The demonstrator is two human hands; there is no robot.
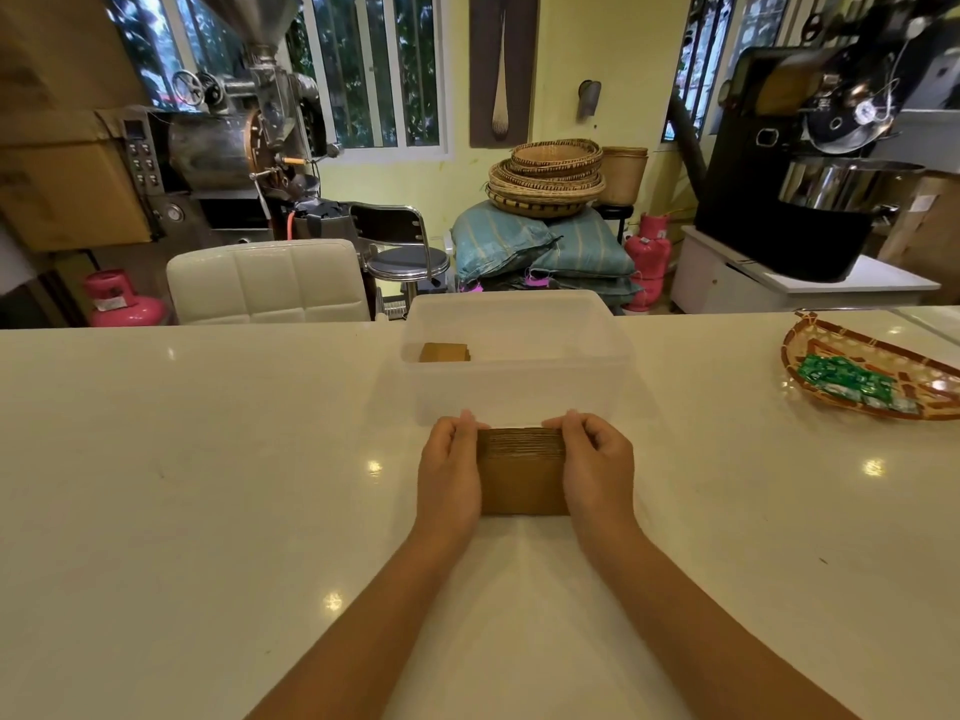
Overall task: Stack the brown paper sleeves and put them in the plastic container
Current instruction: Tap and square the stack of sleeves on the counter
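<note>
A stack of brown paper sleeves stands on edge on the white counter, just in front of the plastic container. My left hand presses its left side and my right hand presses its right side, fingers curled over the top. The translucent container sits open behind the stack, and a smaller pile of brown sleeves lies inside it at the left.
A woven tray with green packets sits at the counter's right. Behind the counter's far edge stand a white padded chair and a black stool.
</note>
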